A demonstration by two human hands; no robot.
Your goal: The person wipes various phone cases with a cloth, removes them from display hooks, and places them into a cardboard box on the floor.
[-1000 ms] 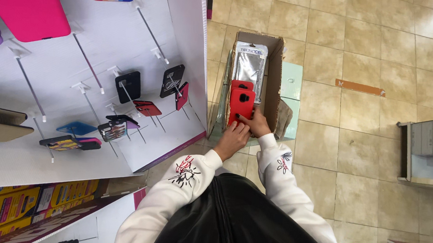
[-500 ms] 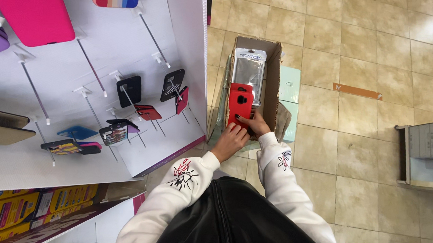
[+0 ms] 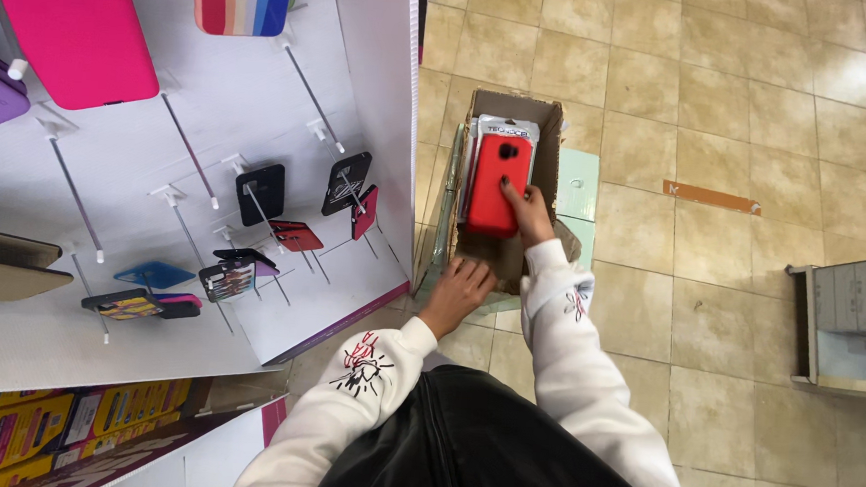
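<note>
Two hands are reaching down toward the cardboard box (image 3: 552,130) on the tiled floor (image 3: 721,121). We are gripping a red phone case (image 3: 498,183) with our right hand (image 3: 527,211), holding it over the box's packaged cases (image 3: 505,130). Our left hand (image 3: 458,291) is hovering loosely open, holding nothing, near the box's front edge, beside the white display board (image 3: 251,112) with hanging cases.

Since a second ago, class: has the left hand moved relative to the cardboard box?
Yes. The left hand has left the red case and dropped toward the near end of the box; the right hand holds the case.
</note>
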